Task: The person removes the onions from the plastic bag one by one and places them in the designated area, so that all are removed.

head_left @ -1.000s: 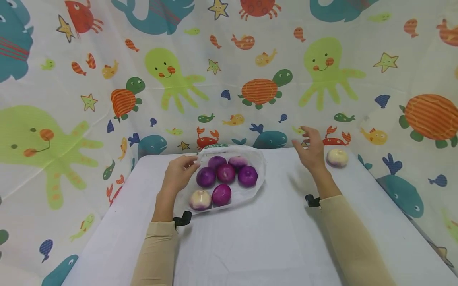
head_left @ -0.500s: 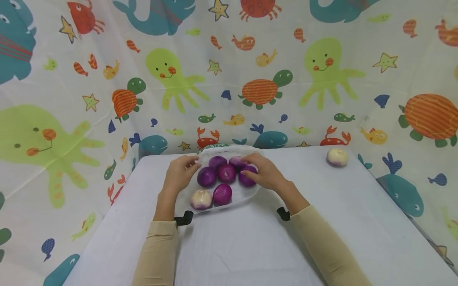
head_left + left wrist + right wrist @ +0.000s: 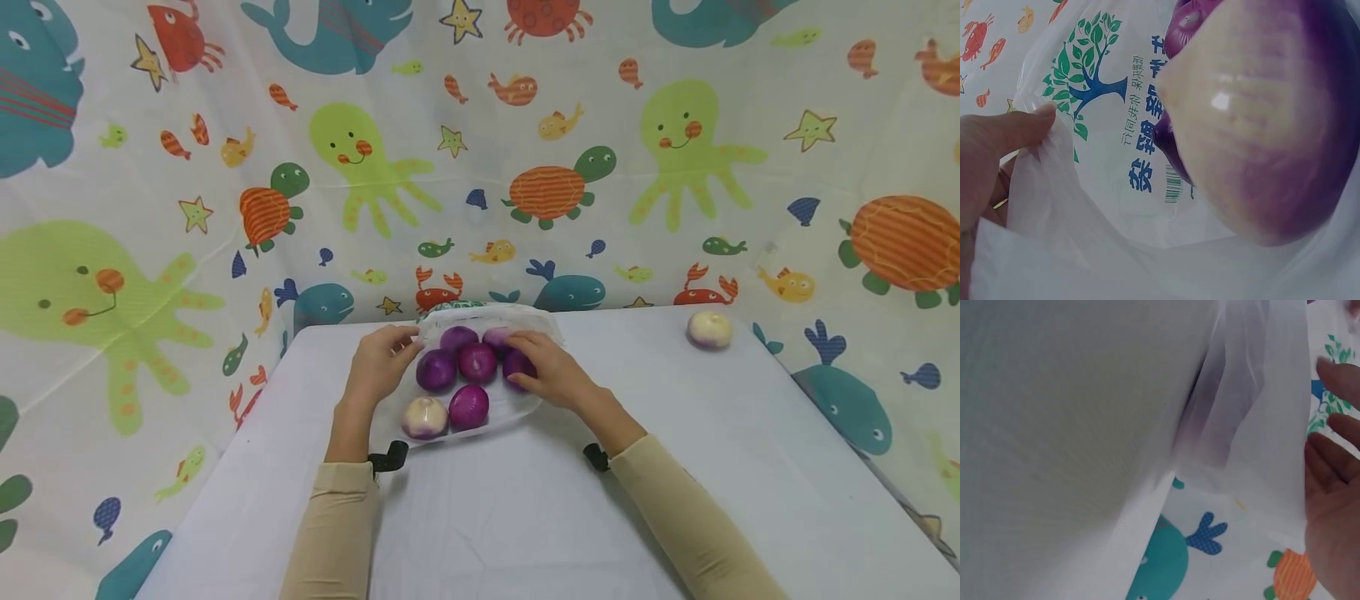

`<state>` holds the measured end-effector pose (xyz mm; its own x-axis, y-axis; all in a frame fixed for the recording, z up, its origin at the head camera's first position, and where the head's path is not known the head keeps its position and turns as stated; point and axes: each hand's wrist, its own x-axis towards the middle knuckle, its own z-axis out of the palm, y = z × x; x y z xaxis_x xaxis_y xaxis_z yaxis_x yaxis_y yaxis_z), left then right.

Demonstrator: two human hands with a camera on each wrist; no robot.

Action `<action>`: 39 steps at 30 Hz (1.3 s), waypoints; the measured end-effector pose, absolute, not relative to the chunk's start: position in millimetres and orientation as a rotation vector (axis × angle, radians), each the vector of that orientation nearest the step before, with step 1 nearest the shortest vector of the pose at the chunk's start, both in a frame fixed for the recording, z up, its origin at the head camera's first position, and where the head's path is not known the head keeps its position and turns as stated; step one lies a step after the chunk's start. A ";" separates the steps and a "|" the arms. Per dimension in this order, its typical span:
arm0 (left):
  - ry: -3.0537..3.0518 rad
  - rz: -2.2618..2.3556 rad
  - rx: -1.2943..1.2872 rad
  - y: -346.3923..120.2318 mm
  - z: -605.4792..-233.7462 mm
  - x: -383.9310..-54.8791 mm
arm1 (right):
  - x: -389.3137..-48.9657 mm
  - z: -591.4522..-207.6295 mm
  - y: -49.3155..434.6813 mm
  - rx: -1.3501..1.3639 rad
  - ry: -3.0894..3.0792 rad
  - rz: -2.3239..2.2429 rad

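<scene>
A white plastic bag (image 3: pixel 510 315) lies spread open on the table, with several purple onions (image 3: pixel 477 363) inside. Its printed tree and blue lettering show in the left wrist view. A paler white-and-purple onion (image 3: pixel 425 418) sits at the bag's near left. My left hand (image 3: pixel 377 364) pinches the bag's left rim, thumb inside and fingers behind the plastic. My right hand (image 3: pixel 553 369) reaches over the bag's right side, thumb and fingers apart and gently bent, partly covering the right-hand onions. Whether it touches them is unclear; in the right wrist view its fingers are beside the plastic.
Another pale onion (image 3: pixel 709 330) stands alone at the table's far right. The white-covered table (image 3: pixel 487 517) meets a curtain (image 3: pixel 465 108) printed with sea animals behind and at both sides.
My right hand has swung left from beside the lone pale onion to above the bag's right side, moving little in the last half second. My left hand stays at the bag's rim.
</scene>
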<state>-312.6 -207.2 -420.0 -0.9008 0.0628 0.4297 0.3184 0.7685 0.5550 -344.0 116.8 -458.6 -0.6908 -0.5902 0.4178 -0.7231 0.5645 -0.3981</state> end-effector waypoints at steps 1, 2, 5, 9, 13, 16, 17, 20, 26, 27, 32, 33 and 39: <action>-2.577 -0.907 -0.288 -206.8 -419.8 -312.5 | -344.0 -459.8 117.2 1.094 -2.578 0.788; -2.581 -0.907 -0.287 -206.5 -419.6 -312.5 | -344.2 -461.0 117.7 1.089 -2.594 0.761; -2.587 -0.910 -0.281 -205.8 -419.3 -312.4 | -345.0 -462.9 119.4 1.063 -2.638 0.692; -2.589 -0.917 -0.277 -205.6 -419.2 -312.0 | -345.6 -463.9 120.7 1.034 -2.677 0.647; -2.587 -0.917 -0.272 -206.3 -419.5 -311.6 | -345.6 -464.1 120.6 1.041 -2.717 0.603; -2.585 -0.914 -0.270 -207.1 -419.6 -311.6 | -345.8 -465.6 120.0 1.058 -2.721 0.563; -2.586 -0.912 -0.269 -207.3 -419.6 -311.6 | -346.0 -466.2 119.7 1.065 -2.720 0.548; -2.588 -0.917 -0.266 -207.6 -419.3 -311.5 | -346.1 -468.0 119.3 1.089 -2.712 0.509; -2.589 -0.925 -0.264 -207.1 -419.1 -311.5 | -345.4 -472.0 118.9 1.111 -2.726 0.443; -2.590 -0.927 -0.262 -206.9 -419.1 -311.6 | -345.1 -472.4 118.6 1.117 -2.725 0.432; -2.591 -0.932 -0.256 -206.3 -419.2 -311.2 | -342.9 -473.6 117.8 1.138 -2.689 0.401; -2.591 -0.932 -0.257 -206.2 -419.3 -311.0 | -342.5 -473.7 117.9 1.139 -2.678 0.401; -2.587 -0.934 -0.257 -206.4 -418.5 -309.7 | -341.6 -473.4 118.9 1.135 -2.647 0.419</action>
<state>-309.7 -206.4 -418.5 -0.9124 0.0427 0.4071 0.2929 0.7628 0.5764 -341.6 118.9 -473.4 -0.6731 -0.6672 0.3192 -0.7331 0.6589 -0.1687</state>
